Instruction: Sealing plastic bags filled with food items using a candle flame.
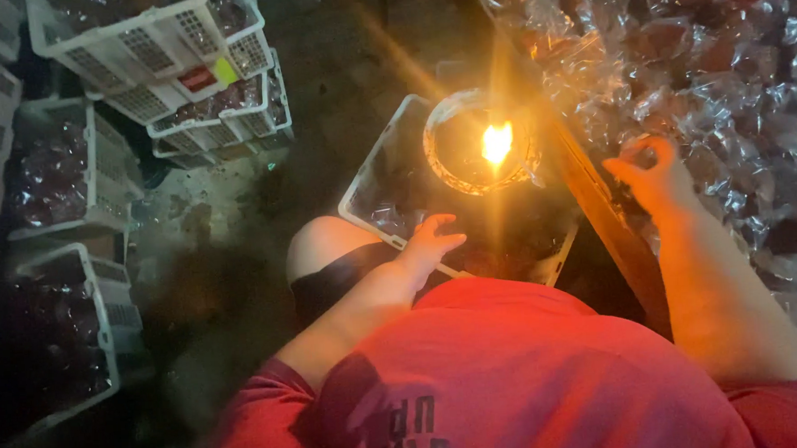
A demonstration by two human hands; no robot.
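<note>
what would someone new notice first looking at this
The small flame burning in a round bowl at centre draws the eye, throwing orange light over everything. The right hand pinches something small over a heap of clear-wrapped dark pieces at upper right, while the left hand rests at the edge of a white crate below the flame. More white crates stack up at left.

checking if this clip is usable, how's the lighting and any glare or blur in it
Head view: one flame in a round bowl is the only strong light, flaring a glare streak diagonally across the frame; the right hand glows orange and soft; the left hand is dimmer; the crates at left sink into shadow.
</note>
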